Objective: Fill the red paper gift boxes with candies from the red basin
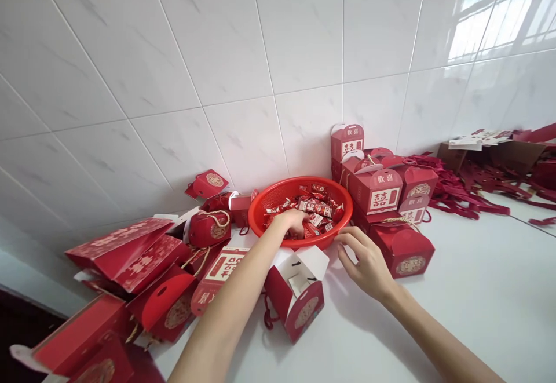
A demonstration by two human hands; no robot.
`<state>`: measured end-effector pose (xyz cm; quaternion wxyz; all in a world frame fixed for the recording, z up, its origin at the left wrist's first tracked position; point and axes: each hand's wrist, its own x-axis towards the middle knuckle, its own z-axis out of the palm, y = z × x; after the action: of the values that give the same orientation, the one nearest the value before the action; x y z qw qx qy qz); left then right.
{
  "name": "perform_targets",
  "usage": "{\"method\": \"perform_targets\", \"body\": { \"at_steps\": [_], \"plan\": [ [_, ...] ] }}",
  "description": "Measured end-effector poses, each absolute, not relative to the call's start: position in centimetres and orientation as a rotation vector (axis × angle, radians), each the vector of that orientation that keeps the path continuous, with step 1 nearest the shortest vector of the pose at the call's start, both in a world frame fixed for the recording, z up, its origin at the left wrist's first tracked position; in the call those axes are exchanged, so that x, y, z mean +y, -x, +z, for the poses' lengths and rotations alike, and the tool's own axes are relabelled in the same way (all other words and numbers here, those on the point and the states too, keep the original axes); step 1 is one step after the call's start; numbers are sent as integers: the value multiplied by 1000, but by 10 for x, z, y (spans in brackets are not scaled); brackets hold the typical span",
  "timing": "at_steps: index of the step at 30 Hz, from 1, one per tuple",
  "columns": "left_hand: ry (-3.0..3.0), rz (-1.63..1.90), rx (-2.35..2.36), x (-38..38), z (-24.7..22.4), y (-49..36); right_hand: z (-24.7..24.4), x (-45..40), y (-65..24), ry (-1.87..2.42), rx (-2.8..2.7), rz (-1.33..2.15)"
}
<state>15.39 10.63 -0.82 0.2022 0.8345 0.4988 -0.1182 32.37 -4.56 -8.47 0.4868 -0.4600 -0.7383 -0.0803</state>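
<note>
My left hand (295, 222) reaches into a red plastic basket (257, 215) and touches the wrapped candies (316, 208) there; its fingertips are hidden among them. Beside the basket's right front rim is my right hand (358, 255), with its fingers apart and curved and nothing held. In front of the basket, between my forearms, stands a red box (299, 313) with its white-lined flaps open and a cord at its left side.
Closed red boxes (382, 192) are stacked right of the basket. More red boxes (165, 307) crowd the left side. Dark red ribbons (452, 192) and an open carton (506, 154) lie at the far right. A tiled wall (234, 58) rises behind.
</note>
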Motion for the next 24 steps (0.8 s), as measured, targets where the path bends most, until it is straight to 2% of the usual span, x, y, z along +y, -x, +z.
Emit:
{"method": "perform_targets", "body": {
  "at_steps": [7, 16, 21, 24],
  "plan": [
    [-2155, -40, 1346, 111, -15, -146, -87, -46, -323, 1152, -1825, -150],
    [-2063, 659, 1278, 122, -20, -140, -84, -48, -321, 1069, -1773, -106],
    [-1974, 821, 1160, 121, -21, -140, -70, -39, -319, 1032, -1617, -62],
    [-1948, 883, 1111, 117, -19, -140, -54, -14, -315, 1096, -1466, 142]
  ]
}}
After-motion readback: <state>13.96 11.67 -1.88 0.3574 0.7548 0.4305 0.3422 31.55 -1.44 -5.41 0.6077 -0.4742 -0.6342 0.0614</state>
